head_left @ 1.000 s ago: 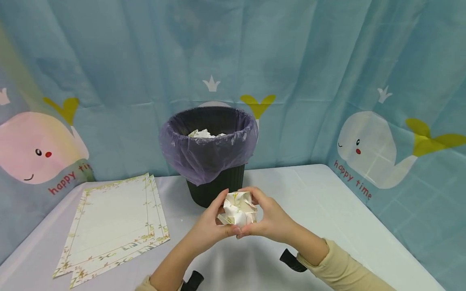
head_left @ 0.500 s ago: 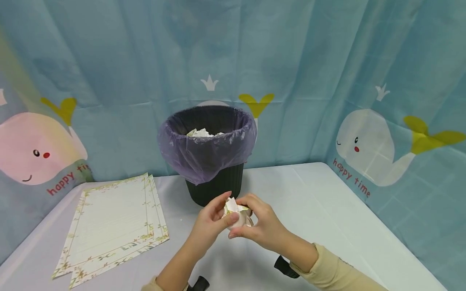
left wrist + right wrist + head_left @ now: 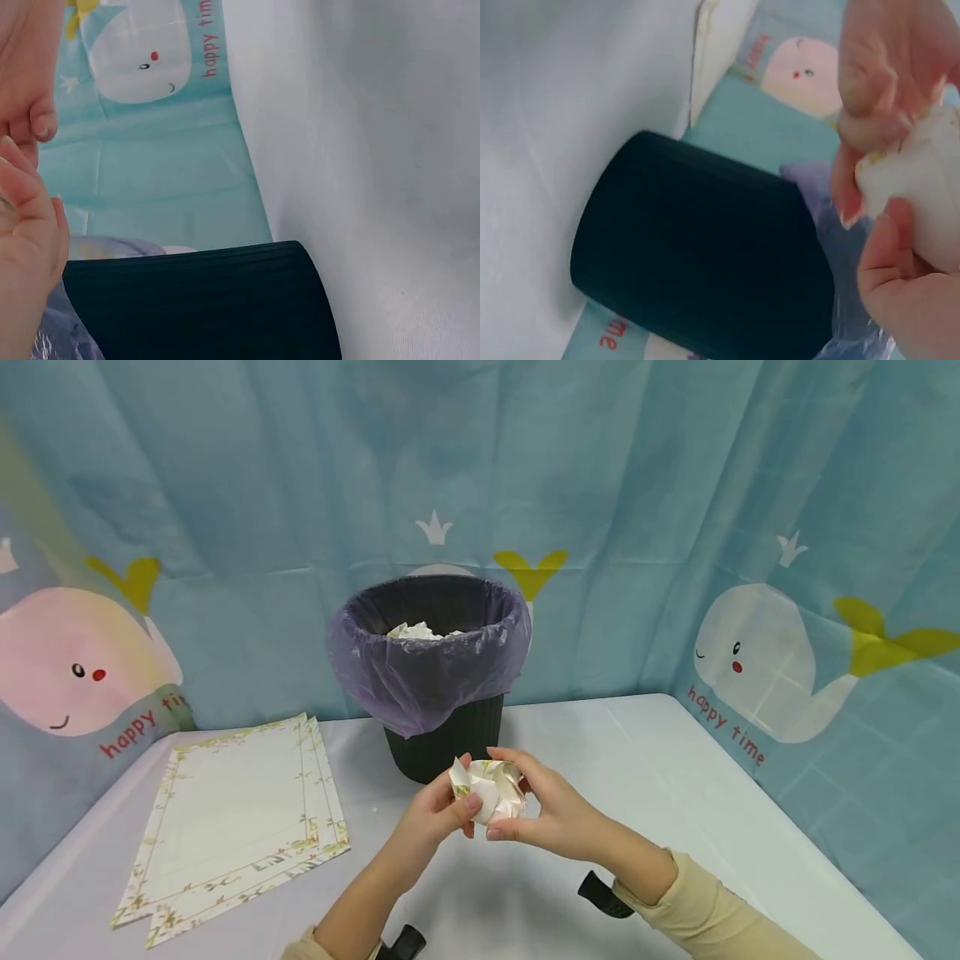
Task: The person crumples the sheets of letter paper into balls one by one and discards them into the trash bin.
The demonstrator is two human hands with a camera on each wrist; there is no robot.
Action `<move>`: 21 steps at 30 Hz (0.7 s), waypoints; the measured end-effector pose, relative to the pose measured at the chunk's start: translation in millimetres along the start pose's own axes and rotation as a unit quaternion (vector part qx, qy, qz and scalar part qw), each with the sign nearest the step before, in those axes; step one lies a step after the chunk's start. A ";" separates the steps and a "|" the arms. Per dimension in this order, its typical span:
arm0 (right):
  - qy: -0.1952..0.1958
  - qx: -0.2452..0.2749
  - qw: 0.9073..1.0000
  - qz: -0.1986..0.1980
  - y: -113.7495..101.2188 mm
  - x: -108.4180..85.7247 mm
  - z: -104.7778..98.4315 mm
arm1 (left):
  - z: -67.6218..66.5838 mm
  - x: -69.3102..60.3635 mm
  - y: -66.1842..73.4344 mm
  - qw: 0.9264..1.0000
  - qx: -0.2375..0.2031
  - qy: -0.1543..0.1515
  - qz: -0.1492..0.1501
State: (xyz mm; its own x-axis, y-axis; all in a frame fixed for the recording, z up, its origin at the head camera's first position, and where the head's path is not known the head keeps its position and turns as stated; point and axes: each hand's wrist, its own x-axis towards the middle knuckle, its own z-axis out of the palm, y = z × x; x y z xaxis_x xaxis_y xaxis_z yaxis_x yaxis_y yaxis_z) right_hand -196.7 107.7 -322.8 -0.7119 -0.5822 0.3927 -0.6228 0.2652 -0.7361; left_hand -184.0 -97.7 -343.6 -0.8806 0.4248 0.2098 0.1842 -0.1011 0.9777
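Crumpled paper (image 3: 498, 792), pinched by left hand (image 3: 431, 818) and right hand (image 3: 558, 814), hung above bench (image 3: 637, 777) in front of bin (image 3: 450, 739). Work looked partway: wads (image 3: 414, 632) already lay inside; held piece was outside, flat sheets (image 3: 232, 802) uncrumpled at left.

1. Right sleeve (image 3: 731, 910) is a plain beige, kinda khaki, a bit crumpled around the edge.
2. Left sleeve (image 3: 302, 946) looks like the same beige, only a scrap showing tbh.
3. Stubby black gadget (image 3: 604, 895) by the right one, second black gadget (image 3: 405, 942) by the left.
4. Fingers (image 3: 517, 831) are bare.
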 end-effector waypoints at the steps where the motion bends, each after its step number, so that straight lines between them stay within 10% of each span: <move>1: -0.004 0.007 1.000 0.009 0.7 0.4 -2.2 | 1.2 -0.5 -0.2 1.000 -0.001 0.004 0.004; 8: 0.018 0.066 0.996 0.050 6.4 1.9 -4.8 | 0.6 -1.2 1.2 1.000 0.006 -0.021 0.001; 16: -0.032 0.107 0.993 -0.026 4.4 -0.9 -2.5 | -10.3 -2.6 3.3 0.996 -0.038 -0.078 -0.011; 21: 0.008 0.059 0.994 -0.087 6.4 -1.7 1.3 | -5.4 -4.1 5.9 0.998 -0.040 -0.050 0.011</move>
State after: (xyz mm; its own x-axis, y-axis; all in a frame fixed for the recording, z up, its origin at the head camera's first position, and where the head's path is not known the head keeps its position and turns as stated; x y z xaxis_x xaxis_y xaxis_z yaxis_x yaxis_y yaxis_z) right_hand -199.0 109.3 -328.9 -0.6030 -0.5982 0.5278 -0.6948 0.0687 -0.7159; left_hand -181.7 -104.9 -338.8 -0.8275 0.5095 0.2360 0.1649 -0.1813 0.9695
